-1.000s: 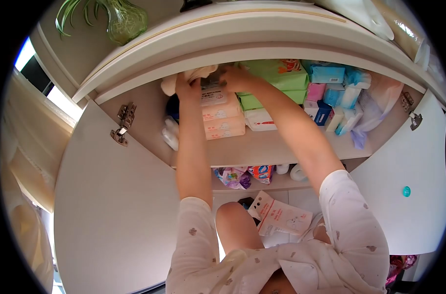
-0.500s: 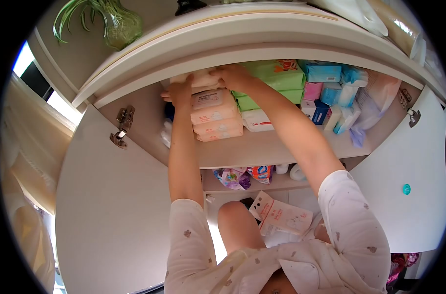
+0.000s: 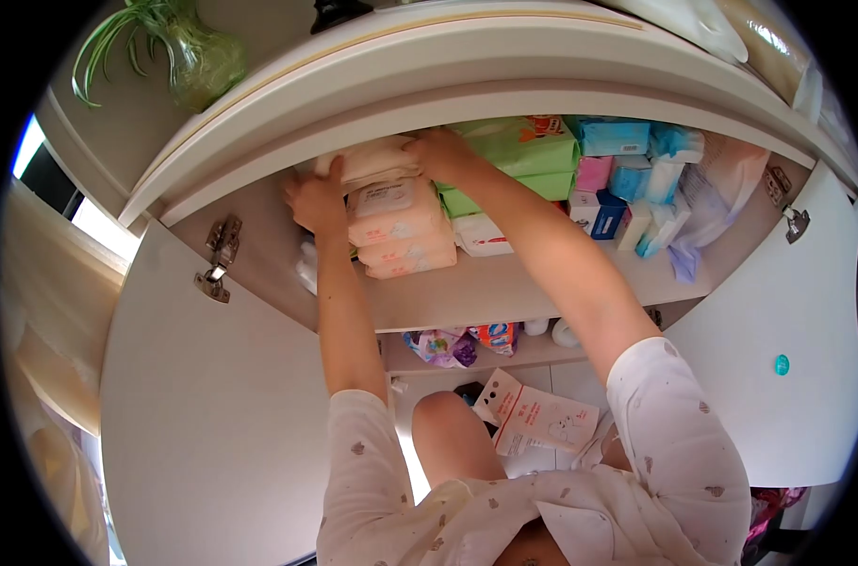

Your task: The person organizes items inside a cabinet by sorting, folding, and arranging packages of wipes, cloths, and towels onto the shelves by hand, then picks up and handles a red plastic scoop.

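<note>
Inside the open cabinet, a pale pack of wipes (image 3: pixel 377 160) lies at the back on top of a stack of peach baby wipes packs (image 3: pixel 401 219). My left hand (image 3: pixel 314 200) is at the left end of this upper pack, its thumb against the end and its fingers bent along the side. On the right end rests my right hand (image 3: pixel 445 155), fingers curled over the corner, their tips partly hidden. Green packs (image 3: pixel 519 156) stand right beside the stack, under my right forearm.
Small boxes and blue packs (image 3: pixel 618 138) fill the shelf's right side, beside a translucent bag (image 3: pixel 721 189). Colourful bags (image 3: pixel 443 345) sit on the lower shelf. Both doors stand open, with metal hinges (image 3: pixel 220 259). A flattened peach bag (image 3: pixel 547 415) lies below. A glass plant vase (image 3: pixel 203 71) stands on top.
My left hand has shifted left and down from the top of the pale pack to its left end. My right hand stays at the right end. The view has turned slightly.
</note>
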Action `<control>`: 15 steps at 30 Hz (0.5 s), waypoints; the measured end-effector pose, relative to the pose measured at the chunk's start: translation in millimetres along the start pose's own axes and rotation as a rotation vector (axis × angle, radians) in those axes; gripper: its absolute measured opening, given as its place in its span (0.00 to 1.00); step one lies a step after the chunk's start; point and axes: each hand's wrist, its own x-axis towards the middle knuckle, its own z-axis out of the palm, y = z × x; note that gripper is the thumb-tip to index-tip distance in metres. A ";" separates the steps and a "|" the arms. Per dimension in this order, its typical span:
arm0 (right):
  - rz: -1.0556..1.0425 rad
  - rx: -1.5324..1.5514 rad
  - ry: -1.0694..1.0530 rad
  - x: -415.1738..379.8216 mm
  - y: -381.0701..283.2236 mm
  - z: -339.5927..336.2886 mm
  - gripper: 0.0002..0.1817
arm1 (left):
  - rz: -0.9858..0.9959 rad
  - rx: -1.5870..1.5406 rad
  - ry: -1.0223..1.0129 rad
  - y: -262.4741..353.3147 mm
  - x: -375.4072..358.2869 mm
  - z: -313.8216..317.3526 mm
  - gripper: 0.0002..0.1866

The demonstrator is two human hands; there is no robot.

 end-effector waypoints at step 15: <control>0.211 0.159 0.392 -30.6 29.2 -34.9 0.20 | 0.795 0.055 -0.718 20.2 -2.7 18.7 0.27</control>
